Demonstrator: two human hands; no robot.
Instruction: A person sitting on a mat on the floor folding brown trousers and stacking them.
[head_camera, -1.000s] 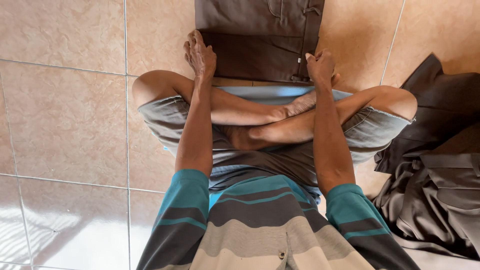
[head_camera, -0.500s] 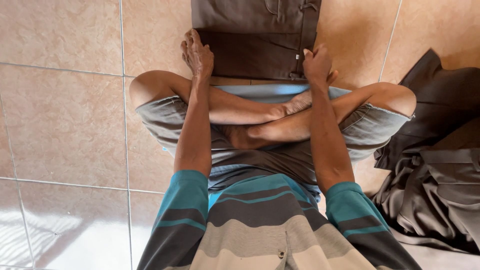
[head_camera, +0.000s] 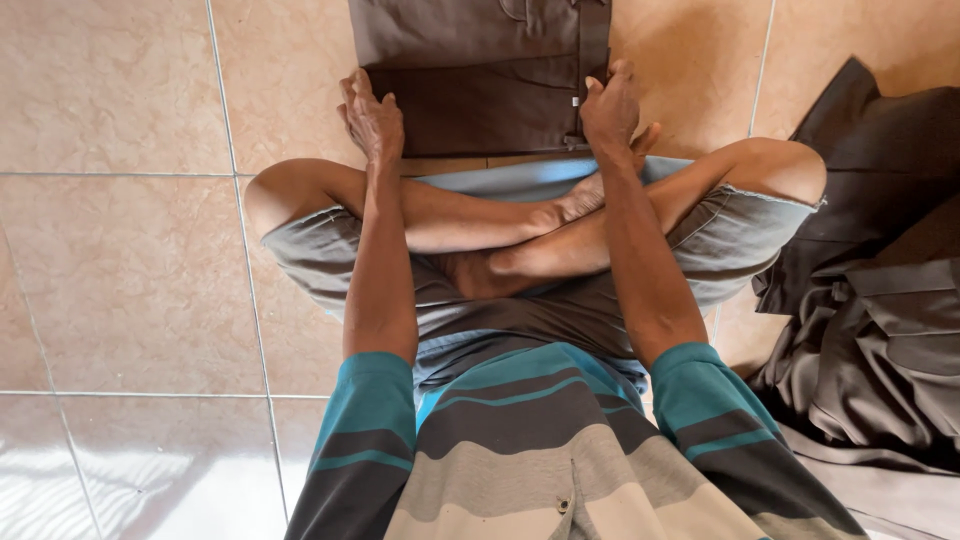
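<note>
The folded garment (head_camera: 480, 75) is dark brown. The floor tiles (head_camera: 110, 270) are glossy beige, faintly mottled, with pale grout lines. The person's shirt (head_camera: 540, 450) has teal, charcoal and grey stripes. The shorts (head_camera: 730, 235) are grey. The heap of clothes (head_camera: 880, 330) is dark brownish-grey.

Tile floor (head_camera: 120, 280) w/ folded brown garment (head_camera: 480, 70), dark clothes pile (head_camera: 880, 330).

1. Both arms reach straight forward, roughly parallel, passing over the crossed bare legs.
2. The left hand (head_camera: 372, 115) lies palm down, fingers together and pointing ahead, wrist straight.
3. The right hand (head_camera: 612, 105) also lies palm down, its fingers curled slightly, thumb tucked toward the inside.
4. The two hands are well apart, about level with each other.
</note>
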